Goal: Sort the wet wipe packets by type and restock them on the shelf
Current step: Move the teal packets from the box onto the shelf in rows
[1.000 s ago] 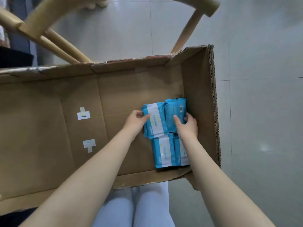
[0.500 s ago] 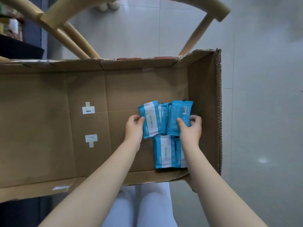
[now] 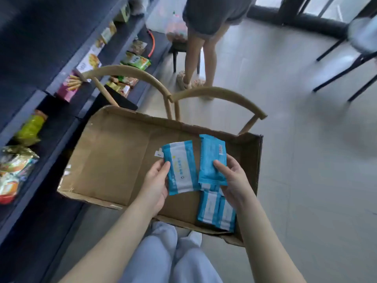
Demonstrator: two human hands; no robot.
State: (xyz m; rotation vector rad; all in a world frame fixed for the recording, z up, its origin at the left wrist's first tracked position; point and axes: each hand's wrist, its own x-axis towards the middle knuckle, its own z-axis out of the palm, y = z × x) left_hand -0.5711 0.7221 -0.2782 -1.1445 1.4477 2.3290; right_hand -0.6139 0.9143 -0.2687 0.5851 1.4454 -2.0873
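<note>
We've got one wet wipe packet per hand: left hand [image 3: 155, 186] pinches the label-up packet [image 3: 180, 167], right hand [image 3: 234, 180] pinches the barcode-side packet [image 3: 212, 160], both lifted over the cardboard box [image 3: 114, 160], probably for type comparison. More packets [image 3: 216, 211] sit in the box's near right corner; the shelf [image 3: 67, 64] is at left.

Blue-and-white wipe packets [image 3: 180, 167], brown cardboard box [image 3: 114, 160], dark blue shelf [image 3: 51, 123], pale grey floor [image 3: 306, 160]
</note>
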